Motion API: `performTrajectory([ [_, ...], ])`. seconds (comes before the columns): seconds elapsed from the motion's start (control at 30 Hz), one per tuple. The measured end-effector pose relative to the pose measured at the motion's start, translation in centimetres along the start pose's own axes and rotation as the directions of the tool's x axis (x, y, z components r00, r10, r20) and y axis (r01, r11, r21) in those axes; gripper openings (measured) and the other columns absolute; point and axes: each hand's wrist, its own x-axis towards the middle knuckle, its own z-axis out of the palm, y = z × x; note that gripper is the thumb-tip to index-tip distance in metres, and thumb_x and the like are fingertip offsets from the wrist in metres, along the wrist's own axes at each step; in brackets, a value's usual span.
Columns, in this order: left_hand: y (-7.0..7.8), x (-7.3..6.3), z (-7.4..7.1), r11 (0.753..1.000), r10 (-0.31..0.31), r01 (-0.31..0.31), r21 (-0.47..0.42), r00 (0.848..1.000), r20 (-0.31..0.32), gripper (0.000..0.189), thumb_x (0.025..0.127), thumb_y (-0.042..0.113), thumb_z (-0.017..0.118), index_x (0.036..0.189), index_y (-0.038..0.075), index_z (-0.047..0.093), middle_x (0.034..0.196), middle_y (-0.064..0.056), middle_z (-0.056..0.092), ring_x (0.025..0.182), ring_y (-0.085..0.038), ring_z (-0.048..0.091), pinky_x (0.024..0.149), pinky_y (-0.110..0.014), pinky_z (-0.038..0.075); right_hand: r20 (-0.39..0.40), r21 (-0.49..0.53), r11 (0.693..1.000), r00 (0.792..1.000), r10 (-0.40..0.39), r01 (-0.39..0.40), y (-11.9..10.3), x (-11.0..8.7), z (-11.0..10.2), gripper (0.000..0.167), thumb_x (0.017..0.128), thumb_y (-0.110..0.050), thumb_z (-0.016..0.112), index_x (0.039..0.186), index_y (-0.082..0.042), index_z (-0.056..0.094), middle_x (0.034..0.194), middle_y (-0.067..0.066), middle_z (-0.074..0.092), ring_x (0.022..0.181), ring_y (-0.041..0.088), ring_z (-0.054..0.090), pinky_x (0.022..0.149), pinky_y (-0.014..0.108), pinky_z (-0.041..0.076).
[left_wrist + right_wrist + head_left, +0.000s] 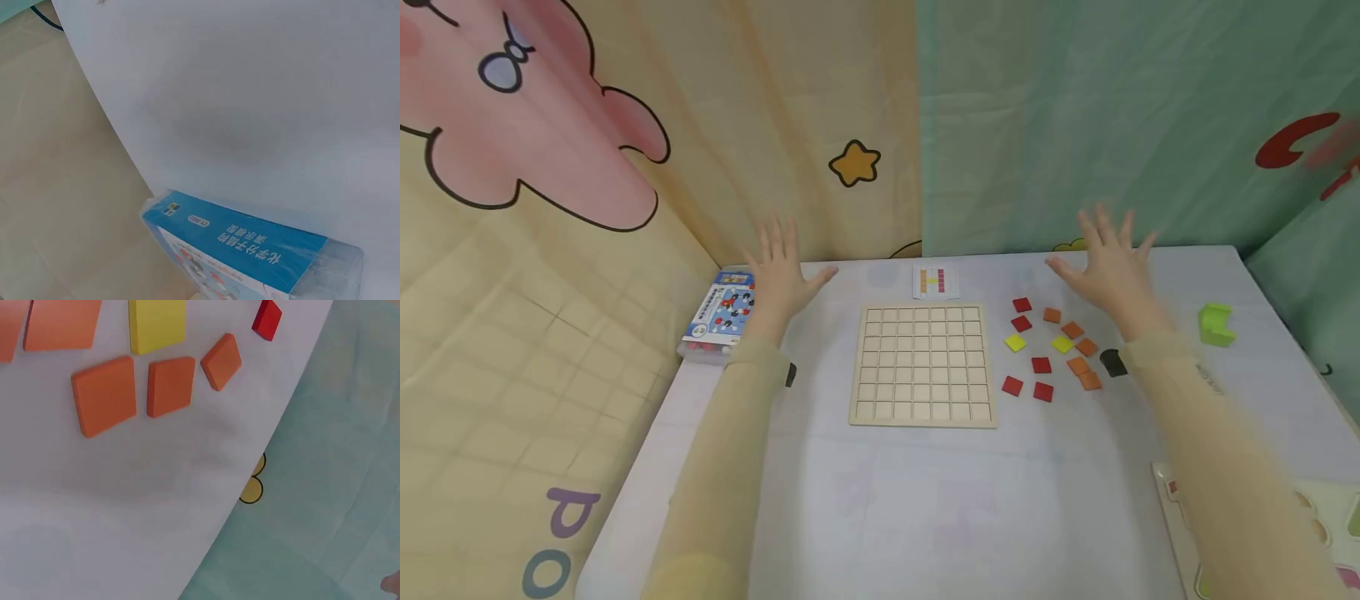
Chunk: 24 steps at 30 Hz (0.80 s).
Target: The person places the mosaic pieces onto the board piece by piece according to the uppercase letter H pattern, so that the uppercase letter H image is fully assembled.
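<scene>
Both hands are raised over the table with fingers spread, holding nothing. My left hand (779, 279) is nearest to a boxed set (725, 308) with a blue and white label, which it partly overlaps in the head view. My right hand (1112, 275) hovers at the far right, beyond several loose square tiles: orange tiles (1072, 330), red tiles (1041, 365) and yellow tiles (1015, 342). Between the arms lies a wooden grid board (922, 367) with bare cells. Behind it sits a small card (936, 282) printed with coloured squares.
A light green curved block (1216, 324) stands at the right. In the near right corner lies a pale board (1172, 525) with shaped cutouts, partly hidden by the right sleeve. Patterned curtains (1000, 125) hang behind the table (880, 500).
</scene>
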Motion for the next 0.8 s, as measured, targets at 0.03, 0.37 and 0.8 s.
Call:
performTrajectory([
  [0.03,-0.1,-0.1,0.2,1.0,0.0,0.0,-0.023,1.0,0.007,0.107,0.09,0.07,0.049,0.158,0.014,-0.013,0.162,-0.012,-0.025,0.151,-0.033,-0.022,0.116,-0.07,-0.009,0.001,0.025,1.0,1.0,-0.004,0.004,-0.1,-0.1,0.3,0.091,0.096,-0.062,0.044,0.159,-0.008,0.006,0.164,0.022,-0.006,0.144,0.056,-0.016,0.106,0.081,-0.008],
  [0.37,-0.5,-2.2,2.9,0.981,0.051,-0.033,-0.191,0.995,0.088,0.098,0.093,0.059,0.056,0.159,0.008,0.004,0.166,-0.018,-0.006,0.153,-0.035,-0.009,0.123,-0.06,0.0,0.088,0.265,0.964,0.996,0.003,-0.026,-0.2,-1.4,4.0,0.079,0.097,-0.041,0.058,0.155,-0.002,0.022,0.16,0.028,0.017,0.146,0.052,0.013,0.114,0.074,0.007],
  [0.8,-0.6,-6.9,7.1,0.934,0.159,-0.044,-0.354,0.94,0.302,0.075,0.094,0.039,0.064,0.155,0.013,0.031,0.165,-0.016,0.014,0.152,-0.039,0.011,0.123,-0.056,0.017,0.267,0.364,0.885,0.943,0.199,-0.289,0.4,-3.0,7.4,0.053,0.098,-0.028,0.06,0.143,-0.004,0.046,0.141,0.026,0.048,0.121,0.042,0.048,0.083,0.046,0.06],
])
